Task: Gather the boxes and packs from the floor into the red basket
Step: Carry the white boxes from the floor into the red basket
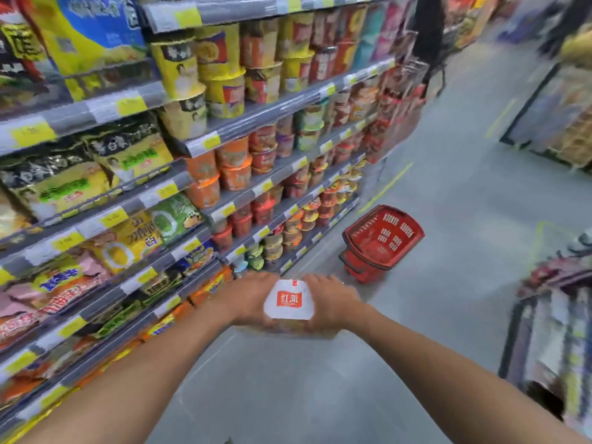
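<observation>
A white pack (pixel 290 301) with a red square label is held in front of me between both hands, above the grey floor. My left hand (pixel 253 298) grips its left side and my right hand (pixel 333 302) grips its right side, fingers curled over the top edge. What lies under the pack is blurred. The red basket (pixel 382 241) stands on the floor ahead and to the right of my hands, beside the bottom shelf; its inside looks bare from here. No other boxes or packs show on the floor.
Tall shelves (pixel 205 145) of noodle cups and snack bags run along the left. A display rack (pixel 551 315) stands at the right edge, another stand (pixel 557 116) farther back right. Grey aisle floor (pixel 448 193) stretches between them.
</observation>
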Motion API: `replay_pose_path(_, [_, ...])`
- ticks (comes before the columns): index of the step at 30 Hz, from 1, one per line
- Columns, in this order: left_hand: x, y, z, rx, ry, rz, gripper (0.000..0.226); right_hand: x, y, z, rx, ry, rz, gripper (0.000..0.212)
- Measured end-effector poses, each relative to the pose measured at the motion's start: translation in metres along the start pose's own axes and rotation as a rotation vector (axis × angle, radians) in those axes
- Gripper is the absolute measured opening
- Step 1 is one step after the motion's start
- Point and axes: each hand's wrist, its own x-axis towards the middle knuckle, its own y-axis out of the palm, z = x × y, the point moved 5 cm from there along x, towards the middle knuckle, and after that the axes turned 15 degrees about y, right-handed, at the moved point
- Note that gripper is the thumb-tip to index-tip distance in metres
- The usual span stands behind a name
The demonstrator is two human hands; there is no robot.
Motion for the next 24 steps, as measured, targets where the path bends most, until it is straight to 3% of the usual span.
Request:
replay_pose_path(5, [0.09, 0.008, -0.067, 0.081, 0.163, 0.06, 0.09, -0.02, -0.009, -0.108, 0.036, 0.16, -0.035, 0.099])
replay_pose_path(9, [0.164, 0.018, -0.13, 0.084, 0.284, 0.138, 0.077, -0.038, -0.013, -0.197, 0.053, 0.27, -0.03, 0.091])
replay_pose_path(18, [0.306, 0.045, -0.258, 0.16, 0.474, 0.166, 0.077, -0.075, -0.032, -0.372, 0.107, 0.468, -0.069, 0.093])
replay_pose_path(24, [0.374, 0.054, -0.313, 0.179, 0.545, 0.22, 0.081, -0.08, -0.037, -0.448, 0.154, 0.544, -0.065, 0.095])
